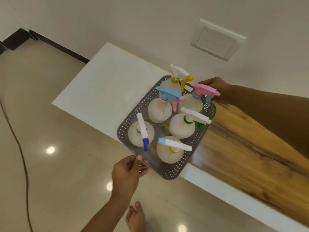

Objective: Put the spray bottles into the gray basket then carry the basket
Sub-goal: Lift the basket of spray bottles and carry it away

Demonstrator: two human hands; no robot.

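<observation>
Head view: the gray basket (207, 131), holding six upright spray bottles (159, 111), hangs over the desk (103, 81) edge. Left hand (128, 173) fingers pinch the seven-o'clock rim; right hand (217, 89) grips one-o'clock. Thin, probably flexible plastic; the bottles could tip, so keep it level.

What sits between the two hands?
Head view: the gray basket, left hand on its near end, right hand on the far end, with six spray bottles standing in it.

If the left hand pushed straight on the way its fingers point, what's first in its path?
The left hand already grips the gray basket rim; pushing on, it would probably meet the blue-nozzled spray bottle first, though depth is unclear.
</observation>
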